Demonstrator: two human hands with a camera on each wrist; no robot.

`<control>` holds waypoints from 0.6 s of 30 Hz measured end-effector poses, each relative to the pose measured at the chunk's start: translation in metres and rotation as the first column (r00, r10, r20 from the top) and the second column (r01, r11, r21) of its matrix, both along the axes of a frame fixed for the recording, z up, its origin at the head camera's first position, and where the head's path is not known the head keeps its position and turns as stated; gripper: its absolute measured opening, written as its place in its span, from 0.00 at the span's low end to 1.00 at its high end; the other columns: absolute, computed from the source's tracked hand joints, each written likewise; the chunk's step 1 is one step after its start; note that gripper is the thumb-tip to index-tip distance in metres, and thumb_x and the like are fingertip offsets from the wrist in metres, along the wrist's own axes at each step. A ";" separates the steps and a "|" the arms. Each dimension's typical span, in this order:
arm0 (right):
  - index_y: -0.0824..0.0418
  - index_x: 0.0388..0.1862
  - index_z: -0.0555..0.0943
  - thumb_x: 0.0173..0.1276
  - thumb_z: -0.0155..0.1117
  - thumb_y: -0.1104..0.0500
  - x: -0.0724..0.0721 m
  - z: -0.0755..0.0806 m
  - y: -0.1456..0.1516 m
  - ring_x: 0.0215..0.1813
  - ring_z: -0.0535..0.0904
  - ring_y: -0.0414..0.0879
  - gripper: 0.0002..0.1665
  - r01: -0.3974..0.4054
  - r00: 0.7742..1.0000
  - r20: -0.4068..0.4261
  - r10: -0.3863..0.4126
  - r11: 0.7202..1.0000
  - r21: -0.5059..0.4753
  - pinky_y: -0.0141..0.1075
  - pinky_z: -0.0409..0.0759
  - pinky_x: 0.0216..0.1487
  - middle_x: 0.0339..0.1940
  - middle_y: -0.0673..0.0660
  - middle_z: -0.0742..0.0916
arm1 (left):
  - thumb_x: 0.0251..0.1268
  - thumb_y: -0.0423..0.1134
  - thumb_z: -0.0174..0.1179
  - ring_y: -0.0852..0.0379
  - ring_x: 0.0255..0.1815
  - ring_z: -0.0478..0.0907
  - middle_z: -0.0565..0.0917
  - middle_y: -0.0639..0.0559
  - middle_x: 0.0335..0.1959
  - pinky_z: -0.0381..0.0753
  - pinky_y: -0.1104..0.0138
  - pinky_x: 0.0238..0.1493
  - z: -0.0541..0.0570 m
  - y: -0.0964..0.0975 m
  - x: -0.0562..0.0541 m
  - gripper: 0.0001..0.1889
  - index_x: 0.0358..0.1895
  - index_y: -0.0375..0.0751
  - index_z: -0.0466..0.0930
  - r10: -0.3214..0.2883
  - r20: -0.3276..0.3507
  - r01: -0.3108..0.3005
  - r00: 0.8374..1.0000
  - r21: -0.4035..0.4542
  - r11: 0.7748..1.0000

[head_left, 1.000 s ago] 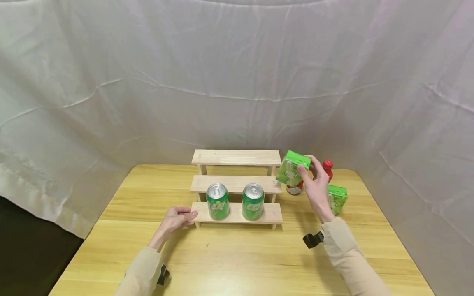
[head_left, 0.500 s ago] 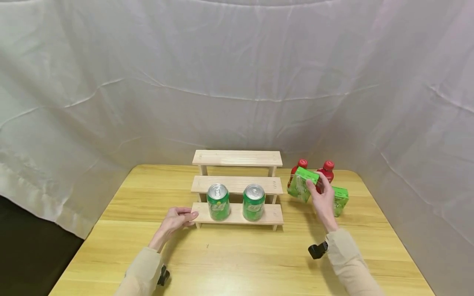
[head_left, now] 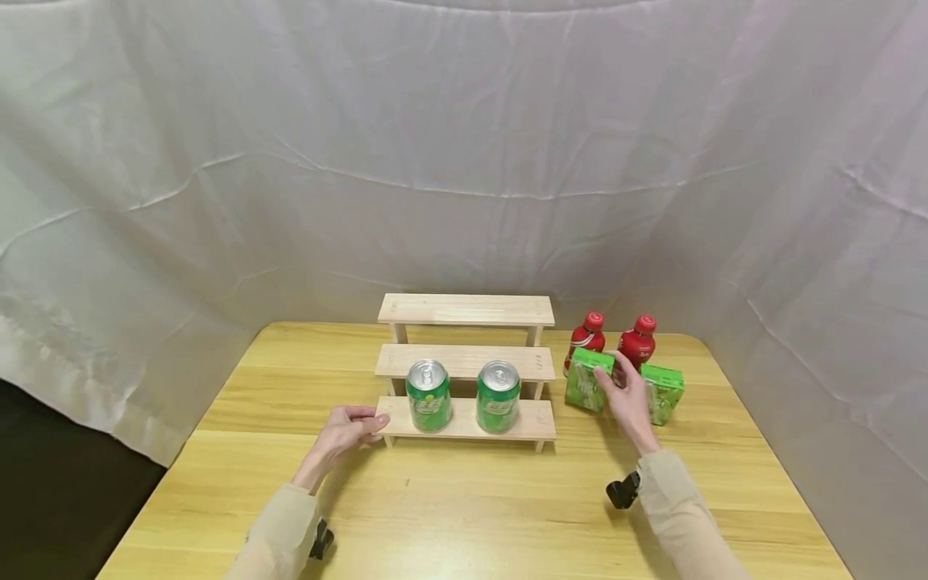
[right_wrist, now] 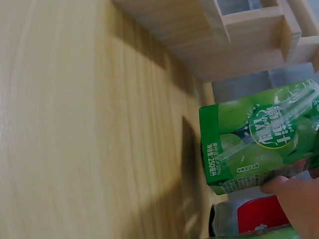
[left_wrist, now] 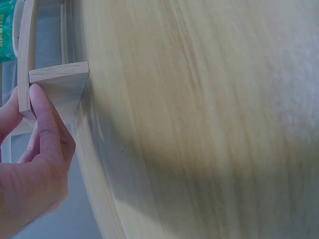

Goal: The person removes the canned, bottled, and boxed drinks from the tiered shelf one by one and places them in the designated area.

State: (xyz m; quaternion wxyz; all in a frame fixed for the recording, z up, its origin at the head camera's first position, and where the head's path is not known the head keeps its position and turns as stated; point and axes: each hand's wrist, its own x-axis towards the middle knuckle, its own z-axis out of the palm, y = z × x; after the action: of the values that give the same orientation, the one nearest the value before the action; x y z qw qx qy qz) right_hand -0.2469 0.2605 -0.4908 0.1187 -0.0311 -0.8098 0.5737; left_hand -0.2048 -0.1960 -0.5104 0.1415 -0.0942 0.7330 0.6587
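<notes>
One carton (right_wrist: 259,135) between right fingers (head_left: 627,368)

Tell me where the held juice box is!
Head view: the juice box is in the right hand, right of the wooden rack, in front of a red bottle.

Left carton (right_wrist: 264,129): vivid green, with paler green grapes and white lettering. Right carton (head_left: 665,395): vivid green top, paler green front. Cans (head_left: 429,400) (head_left: 497,401): green bodies, silver tops. Bottles (head_left: 586,338) (head_left: 636,345): red, cap and body alike. Stepped shelf (head_left: 464,356): pale cream wood, faintly grained. Tabletop (head_left: 464,503): honey-yellow, streaked with darker grain. Curtain (head_left: 464,153): silvery grey, pink-tinged at upper right. Sleeves (head_left: 279,524) (head_left: 674,487): beige.
</notes>
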 end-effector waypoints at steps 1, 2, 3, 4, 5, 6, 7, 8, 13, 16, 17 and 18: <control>0.65 0.70 0.69 0.78 0.56 0.58 -0.001 -0.001 0.001 0.56 0.70 0.29 0.25 -0.009 1.000 0.005 0.009 1.000 0.005 0.09 0.67 0.53 0.66 0.66 0.77 | 0.67 0.29 0.63 0.59 0.34 0.85 0.85 0.37 0.44 0.90 0.72 0.42 0.000 0.000 0.000 0.26 0.62 0.14 0.67 0.003 0.002 -0.003 1.000 -0.002 1.000; 0.65 0.70 0.69 0.79 0.56 0.58 -0.002 -0.002 0.002 0.59 0.70 0.33 0.25 -0.021 1.000 0.012 0.021 1.000 0.011 0.09 0.66 0.54 0.66 0.66 0.76 | 0.67 0.29 0.63 0.59 0.34 0.85 0.85 0.37 0.44 0.90 0.72 0.42 0.000 0.000 0.000 0.26 0.62 0.14 0.67 0.006 0.004 -0.006 1.000 -0.005 1.000; 0.65 0.70 0.68 0.79 0.56 0.57 -0.003 -0.003 0.003 0.62 0.71 0.38 0.26 -0.031 0.999 0.018 0.031 0.999 0.012 0.09 0.66 0.55 0.67 0.66 0.76 | 0.67 0.29 0.64 0.59 0.34 0.85 0.85 0.37 0.44 0.90 0.72 0.42 0.001 0.000 0.000 0.27 0.62 0.14 0.67 0.006 0.003 -0.006 1.000 -0.006 1.000; 0.65 0.71 0.68 0.79 0.55 0.57 -0.004 -0.004 0.004 0.65 0.71 0.43 0.26 -0.044 0.999 0.025 0.043 0.999 0.014 0.10 0.65 0.56 0.68 0.67 0.75 | 0.66 0.29 0.64 0.59 0.34 0.85 0.85 0.37 0.44 0.90 0.71 0.42 0.001 0.000 -0.001 0.27 0.62 0.14 0.67 0.006 0.003 -0.006 1.000 -0.006 1.000; 0.64 0.71 0.68 0.79 0.55 0.57 -0.004 -0.005 0.005 0.68 0.70 0.48 0.26 -0.055 0.998 0.033 0.055 0.998 0.011 0.10 0.64 0.56 0.69 0.66 0.74 | 0.67 0.29 0.64 0.59 0.34 0.85 0.85 0.37 0.44 0.90 0.71 0.42 0.001 -0.001 -0.001 0.27 0.62 0.14 0.67 0.003 0.001 -0.003 1.000 -0.006 1.000; 0.64 0.71 0.67 0.79 0.54 0.56 -0.005 -0.006 0.007 0.71 0.69 0.52 0.26 -0.067 0.997 0.039 0.066 0.998 0.012 0.11 0.63 0.57 0.71 0.67 0.73 | 0.66 0.29 0.64 0.59 0.34 0.85 0.85 0.37 0.44 0.90 0.71 0.42 0.000 -0.001 -0.001 0.27 0.62 0.14 0.67 -0.001 0.000 0.001 1.000 -0.003 1.000; 0.65 0.72 0.66 0.80 0.54 0.56 -0.005 -0.007 0.008 0.73 0.67 0.55 0.27 -0.078 0.996 0.044 0.077 0.997 0.015 0.11 0.63 0.57 0.72 0.67 0.72 | 0.67 0.29 0.64 0.59 0.34 0.85 0.85 0.38 0.44 0.90 0.71 0.42 0.000 -0.001 -0.001 0.27 0.62 0.14 0.67 -0.005 -0.003 0.005 1.000 -0.002 1.000; 0.65 0.72 0.65 0.80 0.53 0.57 -0.005 -0.007 0.010 0.74 0.66 0.57 0.26 -0.089 0.995 0.048 0.088 0.996 0.020 0.11 0.62 0.57 0.72 0.68 0.71 | 0.67 0.30 0.64 0.59 0.35 0.85 0.86 0.38 0.43 0.90 0.71 0.42 -0.001 -0.002 -0.002 0.27 0.62 0.14 0.67 -0.011 -0.007 0.011 1.000 -0.001 1.000; 0.67 0.73 0.63 0.81 0.51 0.59 -0.003 -0.009 0.016 0.65 0.71 0.36 0.27 -0.113 0.992 0.063 0.110 0.993 0.046 0.08 0.64 0.54 0.73 0.70 0.70 | 0.67 0.31 0.64 0.58 0.35 0.85 0.86 0.38 0.43 0.90 0.71 0.42 -0.002 -0.002 -0.001 0.26 0.61 0.15 0.69 -0.023 -0.012 0.023 1.000 -0.003 1.000; 0.67 0.75 0.60 0.82 0.48 0.59 0.000 -0.009 0.015 0.63 0.70 0.33 0.28 -0.118 0.990 0.084 0.115 0.993 0.028 0.09 0.65 0.55 0.74 0.70 0.69 | 0.67 0.30 0.63 0.59 0.36 0.85 0.86 0.38 0.44 0.91 0.71 0.42 -0.003 -0.002 -0.002 0.26 0.62 0.14 0.68 -0.022 -0.011 0.022 1.000 0.000 1.000; 0.67 0.75 0.59 0.82 0.47 0.59 0.000 -0.009 0.015 0.66 0.71 0.37 0.28 -0.119 0.989 0.092 0.117 0.993 0.021 0.12 0.64 0.58 0.75 0.71 0.68 | 0.67 0.30 0.63 0.60 0.35 0.85 0.86 0.38 0.44 0.90 0.72 0.42 -0.003 -0.002 -0.002 0.26 0.62 0.14 0.68 -0.021 -0.011 0.021 1.000 0.002 1.000; 0.67 0.76 0.58 0.82 0.46 0.59 0.001 -0.009 0.014 0.69 0.70 0.42 0.28 -0.120 0.988 0.098 0.118 0.993 0.017 0.13 0.64 0.59 0.75 0.71 0.67 | 0.67 0.30 0.63 0.60 0.35 0.85 0.86 0.37 0.44 0.90 0.72 0.42 -0.003 -0.002 -0.002 0.26 0.62 0.14 0.68 -0.022 -0.011 0.022 1.000 0.002 1.000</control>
State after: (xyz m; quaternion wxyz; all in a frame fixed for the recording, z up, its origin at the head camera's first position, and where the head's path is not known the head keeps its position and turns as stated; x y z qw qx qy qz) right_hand -0.2459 0.2745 -0.5002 0.0452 -0.0092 -0.8215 0.5683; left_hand -0.2065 -0.1979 -0.5132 0.1451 -0.0823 0.7339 0.6585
